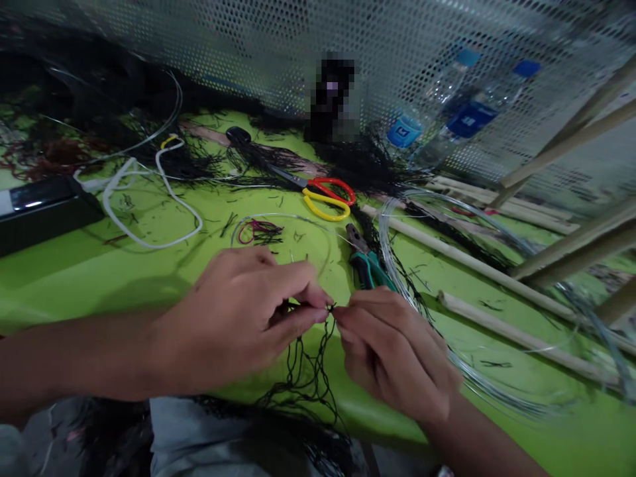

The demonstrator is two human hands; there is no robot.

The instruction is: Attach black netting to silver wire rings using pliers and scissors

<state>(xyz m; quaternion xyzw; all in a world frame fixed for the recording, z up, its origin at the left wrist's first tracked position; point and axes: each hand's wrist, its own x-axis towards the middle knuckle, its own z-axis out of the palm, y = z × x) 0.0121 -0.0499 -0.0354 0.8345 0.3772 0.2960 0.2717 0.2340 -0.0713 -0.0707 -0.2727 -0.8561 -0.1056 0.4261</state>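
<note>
Blue-labelled bottles (470, 120) beyond black netting (318, 381)

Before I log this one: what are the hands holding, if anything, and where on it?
Black netting, pinched at its upper edge by the left hand; the right hand meets it there, its exact grip hidden.
</note>
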